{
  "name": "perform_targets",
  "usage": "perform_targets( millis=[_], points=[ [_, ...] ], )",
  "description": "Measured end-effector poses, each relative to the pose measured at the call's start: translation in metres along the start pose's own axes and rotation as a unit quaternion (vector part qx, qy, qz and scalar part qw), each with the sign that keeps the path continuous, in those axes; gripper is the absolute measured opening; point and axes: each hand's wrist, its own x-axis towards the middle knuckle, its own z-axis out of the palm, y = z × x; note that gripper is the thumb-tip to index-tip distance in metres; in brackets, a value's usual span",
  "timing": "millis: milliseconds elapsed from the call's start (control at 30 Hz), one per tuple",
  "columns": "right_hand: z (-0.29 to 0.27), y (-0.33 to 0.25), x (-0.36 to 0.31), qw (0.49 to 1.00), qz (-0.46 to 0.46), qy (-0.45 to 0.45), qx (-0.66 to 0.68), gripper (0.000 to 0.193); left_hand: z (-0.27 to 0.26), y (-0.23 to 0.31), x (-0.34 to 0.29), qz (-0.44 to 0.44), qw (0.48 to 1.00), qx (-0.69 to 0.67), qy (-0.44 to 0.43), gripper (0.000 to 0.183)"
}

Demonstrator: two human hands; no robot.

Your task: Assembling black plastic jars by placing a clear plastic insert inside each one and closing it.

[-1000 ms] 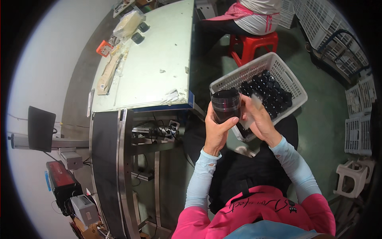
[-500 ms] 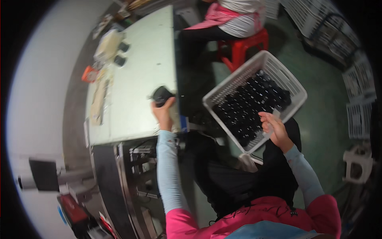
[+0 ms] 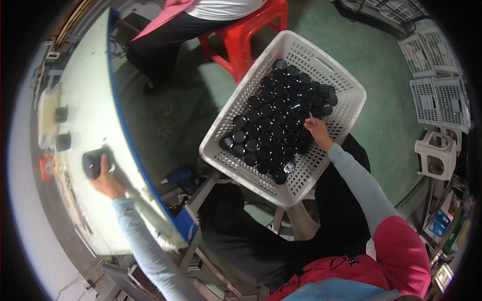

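Note:
My left hand (image 3: 106, 181) is closed around a black cylindrical, cup-like piece (image 3: 92, 163) over the pale tabletop (image 3: 95, 120). Blur hides whether the piece touches the table. On my right, a white perforated plastic crate (image 3: 348, 108) is tilted toward me, with many glossy black round pieces (image 3: 266, 123) packed inside. My right hand (image 3: 319, 132) reaches over the crate's right side, fingertips pinched on a small pale strip (image 3: 311, 116). Most of that strip is hidden or too small to make out.
Two dark blocks (image 3: 62, 141) stand beside a pale yellowish stack (image 3: 48, 118) at the table's far left. Ahead, a person (image 3: 201, 12) sits on a red stool (image 3: 236, 42). A white stool (image 3: 436, 154) and stacked crates (image 3: 424, 100) are at right.
My view has turned to the right, bringing more of the crate into sight. My left hand keeps the black piece, now farther onto the table. My right hand has moved farther over the crate's contents.

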Motion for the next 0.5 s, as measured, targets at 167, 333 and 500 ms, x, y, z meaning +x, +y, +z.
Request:
perform_targets(
  millis=[167,333,500],
  points=[
    [-0.017,0.005,0.074,0.892,-0.099,0.119,-0.424,0.062,-0.006,-0.008,-0.005,-0.103,0.994,0.024,-0.002,0.027],
    [0.012,-0.006,0.103,0.834,-0.124,0.004,-0.538,0.069,-0.043,-0.009,0.005,-0.074,0.989,0.129,0.0,0.026],
    [0.009,0.007,0.118,0.757,-0.133,-0.006,-0.64,0.062,-0.038,-0.011,0.005,-0.073,0.991,0.111,-0.002,0.027]
  ],
)
